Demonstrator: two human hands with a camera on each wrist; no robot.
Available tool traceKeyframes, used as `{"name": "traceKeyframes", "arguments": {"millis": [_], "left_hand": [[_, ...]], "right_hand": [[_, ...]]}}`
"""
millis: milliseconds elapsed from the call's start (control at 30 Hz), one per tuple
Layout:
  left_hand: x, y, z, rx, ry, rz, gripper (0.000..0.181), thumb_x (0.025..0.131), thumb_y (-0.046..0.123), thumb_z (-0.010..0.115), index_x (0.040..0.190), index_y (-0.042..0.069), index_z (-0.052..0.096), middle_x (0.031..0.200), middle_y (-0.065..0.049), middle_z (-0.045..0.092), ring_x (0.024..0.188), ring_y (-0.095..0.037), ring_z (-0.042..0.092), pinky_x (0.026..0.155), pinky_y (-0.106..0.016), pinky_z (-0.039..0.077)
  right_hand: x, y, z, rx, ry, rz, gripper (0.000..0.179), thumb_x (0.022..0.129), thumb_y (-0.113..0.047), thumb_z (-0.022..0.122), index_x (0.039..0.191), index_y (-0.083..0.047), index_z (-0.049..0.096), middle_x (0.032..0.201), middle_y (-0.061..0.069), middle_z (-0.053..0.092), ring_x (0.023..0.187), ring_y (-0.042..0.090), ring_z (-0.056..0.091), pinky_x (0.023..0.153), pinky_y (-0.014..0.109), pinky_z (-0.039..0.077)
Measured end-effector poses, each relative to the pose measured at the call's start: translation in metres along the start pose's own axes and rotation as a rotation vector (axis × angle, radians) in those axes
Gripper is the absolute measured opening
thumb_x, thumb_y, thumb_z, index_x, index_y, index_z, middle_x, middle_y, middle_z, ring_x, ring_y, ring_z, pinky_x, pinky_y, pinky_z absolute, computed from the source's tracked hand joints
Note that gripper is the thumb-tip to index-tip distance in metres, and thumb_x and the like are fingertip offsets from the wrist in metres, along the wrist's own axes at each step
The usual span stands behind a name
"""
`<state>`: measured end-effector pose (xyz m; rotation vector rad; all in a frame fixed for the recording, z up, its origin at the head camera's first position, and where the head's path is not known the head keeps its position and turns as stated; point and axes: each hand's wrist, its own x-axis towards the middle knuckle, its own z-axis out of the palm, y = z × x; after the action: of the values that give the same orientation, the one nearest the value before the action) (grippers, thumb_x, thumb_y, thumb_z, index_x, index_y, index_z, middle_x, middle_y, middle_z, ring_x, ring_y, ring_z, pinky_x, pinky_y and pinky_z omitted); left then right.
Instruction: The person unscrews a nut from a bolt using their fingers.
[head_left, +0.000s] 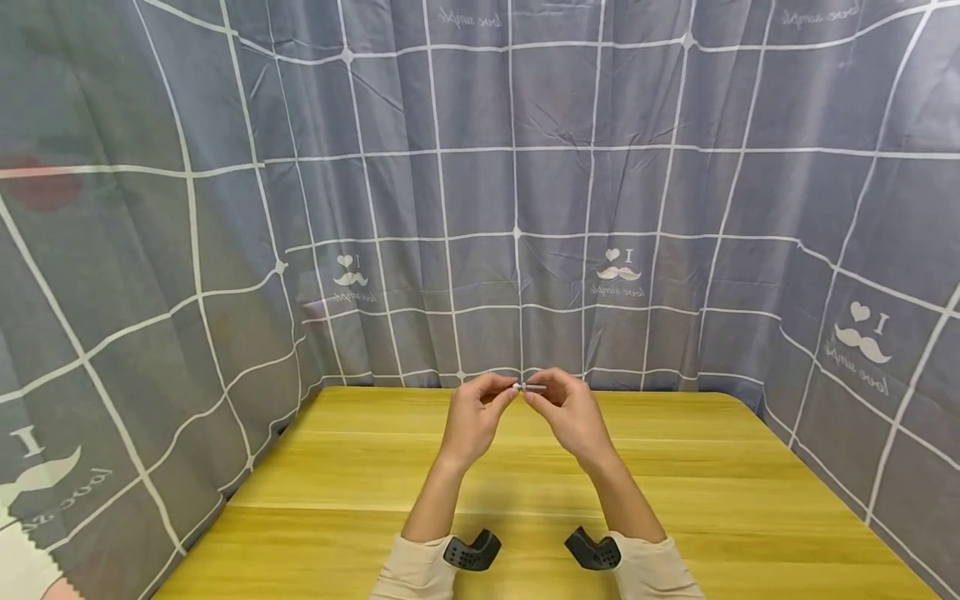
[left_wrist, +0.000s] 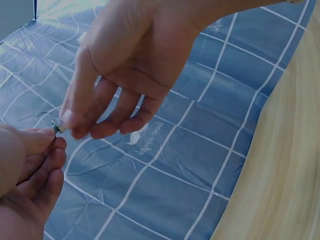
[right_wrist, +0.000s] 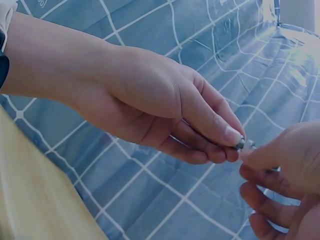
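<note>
Both hands meet over the far part of the table around a small silvery bolt (head_left: 534,387), lying roughly level with a wider collar near its left end. My left hand (head_left: 472,423) pinches that left end between thumb and index finger. From the other side my right hand (head_left: 576,418) pinches the shank with thumb and fingertips. In the left wrist view, the bolt's metal collar (left_wrist: 57,127) shows between the two sets of fingertips. Fingers hide most of the bolt in the right wrist view, where only its metal end (right_wrist: 241,145) peeks out.
Under the hands is a yellow wood-grain table (head_left: 360,483). A grey curtain (head_left: 480,200) with a white grid surrounds it at the back and both sides. Black wrist mounts (head_left: 472,551) sit at both sleeve cuffs.
</note>
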<state>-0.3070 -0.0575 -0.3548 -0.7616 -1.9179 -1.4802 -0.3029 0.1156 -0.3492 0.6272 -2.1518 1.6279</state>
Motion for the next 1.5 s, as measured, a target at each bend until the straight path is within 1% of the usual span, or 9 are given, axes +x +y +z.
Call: {"name": "traceKeyframes", "arguments": {"millis": [133, 267, 500, 633, 800, 900, 1133, 1267, 1500], "left_hand": [[-0.001, 0.013, -0.004, 0.022, 0.003, -0.001, 0.011, 0.093, -0.008, 0.07, 0.103, -0.011, 0.074, 0.097, -0.02, 0.074, 0.083, -0.034, 0.07, 0.073, -0.031, 0.057], [-0.003, 0.029, -0.008, 0.021, 0.006, 0.023, 0.01, 0.092, -0.01, 0.07, 0.101, -0.014, 0.072, 0.096, -0.022, 0.073, 0.082, -0.037, 0.07, 0.073, -0.032, 0.057], [-0.003, -0.001, -0.005, 0.004, -0.001, 0.038, 0.009, 0.095, 0.001, 0.073, 0.103, -0.001, 0.077, 0.097, -0.008, 0.075, 0.081, -0.025, 0.069, 0.073, -0.029, 0.057], [-0.003, -0.002, -0.004, 0.023, -0.021, 0.027, 0.01, 0.096, 0.005, 0.073, 0.105, 0.001, 0.078, 0.097, -0.006, 0.075, 0.083, -0.024, 0.069, 0.075, -0.03, 0.056], [-0.004, -0.002, -0.003, 0.007, -0.006, 0.012, 0.01, 0.095, -0.001, 0.073, 0.103, -0.003, 0.076, 0.097, -0.01, 0.075, 0.084, -0.028, 0.069, 0.075, -0.032, 0.057], [-0.004, 0.005, -0.003, 0.018, 0.005, 0.007, 0.009, 0.093, -0.006, 0.072, 0.101, -0.006, 0.075, 0.096, -0.015, 0.074, 0.082, -0.032, 0.068, 0.073, -0.032, 0.056], [-0.007, 0.039, -0.008, 0.022, -0.019, 0.033, 0.007, 0.094, -0.009, 0.07, 0.1, -0.01, 0.073, 0.096, -0.02, 0.073, 0.082, -0.034, 0.069, 0.075, -0.032, 0.057], [-0.008, 0.042, -0.009, 0.021, -0.014, 0.038, 0.007, 0.094, -0.009, 0.07, 0.1, -0.009, 0.073, 0.097, -0.02, 0.073, 0.083, -0.034, 0.069, 0.075, -0.031, 0.057], [-0.008, 0.041, -0.01, 0.015, -0.025, 0.027, 0.007, 0.095, -0.009, 0.069, 0.101, -0.01, 0.072, 0.098, -0.021, 0.073, 0.083, -0.034, 0.069, 0.076, -0.033, 0.057]], "right_hand": [[-0.002, -0.004, 0.002, -0.014, -0.038, 0.032, 0.031, 0.098, -0.011, 0.073, 0.128, -0.005, 0.068, 0.118, 0.01, 0.072, 0.104, 0.029, 0.07, 0.09, 0.049, 0.056], [-0.004, -0.005, 0.007, 0.017, -0.04, 0.02, 0.026, 0.102, -0.018, 0.069, 0.124, -0.004, 0.07, 0.118, 0.01, 0.072, 0.108, 0.028, 0.07, 0.094, 0.049, 0.055], [-0.005, -0.003, 0.009, -0.051, 0.035, -0.026, 0.016, 0.103, -0.017, 0.068, 0.112, -0.007, 0.075, 0.11, 0.007, 0.072, 0.1, 0.025, 0.071, 0.089, 0.048, 0.056], [-0.006, -0.004, 0.006, -0.048, 0.035, -0.05, 0.015, 0.101, -0.014, 0.07, 0.112, -0.007, 0.075, 0.113, 0.007, 0.072, 0.103, 0.026, 0.071, 0.09, 0.048, 0.056], [-0.006, -0.004, 0.003, -0.016, 0.018, -0.091, 0.015, 0.1, -0.012, 0.072, 0.113, -0.005, 0.075, 0.111, 0.007, 0.073, 0.102, 0.027, 0.071, 0.09, 0.048, 0.056], [-0.005, -0.004, 0.003, -0.014, 0.031, -0.108, 0.016, 0.1, -0.013, 0.071, 0.114, -0.005, 0.075, 0.112, 0.007, 0.072, 0.104, 0.027, 0.069, 0.092, 0.049, 0.055], [-0.004, -0.003, 0.006, -0.085, 0.061, -0.081, 0.018, 0.102, -0.019, 0.07, 0.113, -0.006, 0.076, 0.11, 0.004, 0.074, 0.098, 0.024, 0.069, 0.087, 0.048, 0.055], [-0.004, -0.002, 0.007, -0.096, 0.053, -0.095, 0.013, 0.101, -0.016, 0.071, 0.108, -0.008, 0.077, 0.106, 0.003, 0.074, 0.094, 0.022, 0.07, 0.083, 0.045, 0.057], [-0.005, -0.002, 0.007, -0.052, 0.057, -0.147, 0.013, 0.097, -0.01, 0.075, 0.109, -0.006, 0.076, 0.106, 0.004, 0.074, 0.101, 0.025, 0.07, 0.089, 0.046, 0.056]]}}
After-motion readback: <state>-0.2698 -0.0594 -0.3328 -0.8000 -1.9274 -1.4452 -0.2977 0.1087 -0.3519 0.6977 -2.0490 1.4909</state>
